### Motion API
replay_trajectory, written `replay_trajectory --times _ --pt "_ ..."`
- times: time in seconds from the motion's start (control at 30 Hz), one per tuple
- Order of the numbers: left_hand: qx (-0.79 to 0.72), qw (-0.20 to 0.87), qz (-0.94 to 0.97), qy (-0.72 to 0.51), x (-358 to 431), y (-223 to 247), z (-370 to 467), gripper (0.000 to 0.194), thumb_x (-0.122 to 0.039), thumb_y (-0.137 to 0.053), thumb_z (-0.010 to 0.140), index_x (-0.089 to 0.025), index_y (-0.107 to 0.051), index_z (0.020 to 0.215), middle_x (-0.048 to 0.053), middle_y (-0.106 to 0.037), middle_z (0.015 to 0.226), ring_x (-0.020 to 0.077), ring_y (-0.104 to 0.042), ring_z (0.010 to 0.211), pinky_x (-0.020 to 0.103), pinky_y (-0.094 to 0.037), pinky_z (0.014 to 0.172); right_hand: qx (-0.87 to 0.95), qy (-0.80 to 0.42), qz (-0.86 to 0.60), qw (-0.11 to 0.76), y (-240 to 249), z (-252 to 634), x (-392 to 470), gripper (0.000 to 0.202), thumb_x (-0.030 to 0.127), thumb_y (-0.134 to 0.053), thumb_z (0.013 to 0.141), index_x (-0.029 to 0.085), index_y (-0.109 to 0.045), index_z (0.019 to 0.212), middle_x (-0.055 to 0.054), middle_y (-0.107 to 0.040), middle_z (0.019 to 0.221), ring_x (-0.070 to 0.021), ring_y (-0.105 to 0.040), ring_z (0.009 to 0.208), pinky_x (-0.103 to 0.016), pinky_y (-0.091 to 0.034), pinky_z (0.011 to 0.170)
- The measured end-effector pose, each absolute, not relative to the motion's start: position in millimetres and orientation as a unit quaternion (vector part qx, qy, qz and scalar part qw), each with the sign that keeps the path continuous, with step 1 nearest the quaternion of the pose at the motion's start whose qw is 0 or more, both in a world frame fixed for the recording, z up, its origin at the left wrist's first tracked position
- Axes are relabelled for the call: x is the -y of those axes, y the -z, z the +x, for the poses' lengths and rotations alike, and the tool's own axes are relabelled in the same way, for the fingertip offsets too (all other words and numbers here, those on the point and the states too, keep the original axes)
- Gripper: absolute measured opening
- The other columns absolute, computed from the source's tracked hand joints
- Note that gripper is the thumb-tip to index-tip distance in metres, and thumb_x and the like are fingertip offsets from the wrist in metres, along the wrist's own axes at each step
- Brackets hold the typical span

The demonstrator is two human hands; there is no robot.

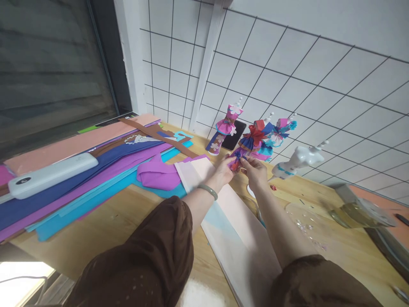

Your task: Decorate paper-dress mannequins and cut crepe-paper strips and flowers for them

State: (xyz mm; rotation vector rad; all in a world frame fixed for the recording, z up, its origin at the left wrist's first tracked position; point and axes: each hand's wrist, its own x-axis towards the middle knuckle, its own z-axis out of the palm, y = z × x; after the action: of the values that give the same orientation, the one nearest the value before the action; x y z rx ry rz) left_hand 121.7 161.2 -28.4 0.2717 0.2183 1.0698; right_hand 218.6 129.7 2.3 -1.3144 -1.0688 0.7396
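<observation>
My left hand (pixel 224 171), with a bangle on its wrist, pinches a small folded crepe-paper piece (pixel 237 161) in purple, red and dark blue. My right hand (pixel 258 172) has its thumb and finger closed on the same piece from the right. Fingers partly cover it. Just behind stand mini mannequins in paper outfits: a pink dress (pixel 229 121), a red and blue one (pixel 254 136) and a pink and teal one (pixel 281 130). A bare white mannequin (pixel 302 157) with a teal band leans at the right. Beneath my forearms lies a pale paper sheet (pixel 236 221).
Coloured crepe-paper strips (pixel 128 157) pile up at left, with a white elongated device (pixel 54 174) on top. A black phone (pixel 235 135) leans by the gridded wall. At right lie a clear bag of small gems (pixel 306 228) and a wide tape roll (pixel 361 213).
</observation>
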Motion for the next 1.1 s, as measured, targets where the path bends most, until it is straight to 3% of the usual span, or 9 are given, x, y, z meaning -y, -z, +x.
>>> replay_trajectory --times 0.5,0.83,1.1 --pt "-0.128 0.81 0.194 -0.538 -167 35 128 0.027 -0.014 -0.068 0.064 -0.019 -0.052 0.084 -0.001 -0.06 0.072 0.0096 -0.058 0.062 0.021 -0.042 0.056 0.466 -0.304 -0.569 0.606 -2 217 -131 0.035 0.042 -0.074 0.054 0.018 -0.065 0.078 0.001 -0.064 0.068 -0.0099 -0.055 0.057 -0.021 -0.041 0.05" --pt "-0.128 0.786 0.228 -0.56 -168 38 129 0.023 -0.017 -0.067 0.066 -0.018 -0.057 0.087 0.0 -0.06 0.07 0.0094 -0.056 0.058 0.022 -0.042 0.054 0.438 -0.359 -0.554 0.611 -5 220 -132 0.031 0.043 -0.074 0.054 0.019 -0.061 0.07 0.003 -0.06 0.06 -0.0085 -0.055 0.052 -0.022 -0.044 0.05" --pt "-0.164 0.716 0.274 -0.621 -174 46 138 0.03 -0.016 -0.067 0.067 -0.021 -0.062 0.096 0.003 -0.064 0.09 0.0103 -0.059 0.075 0.022 -0.046 0.068 0.406 -0.403 -0.544 0.614 -8 222 -132 0.032 0.041 -0.077 0.051 0.019 -0.058 0.065 0.004 -0.055 0.054 -0.0078 -0.051 0.048 -0.022 -0.044 0.047"
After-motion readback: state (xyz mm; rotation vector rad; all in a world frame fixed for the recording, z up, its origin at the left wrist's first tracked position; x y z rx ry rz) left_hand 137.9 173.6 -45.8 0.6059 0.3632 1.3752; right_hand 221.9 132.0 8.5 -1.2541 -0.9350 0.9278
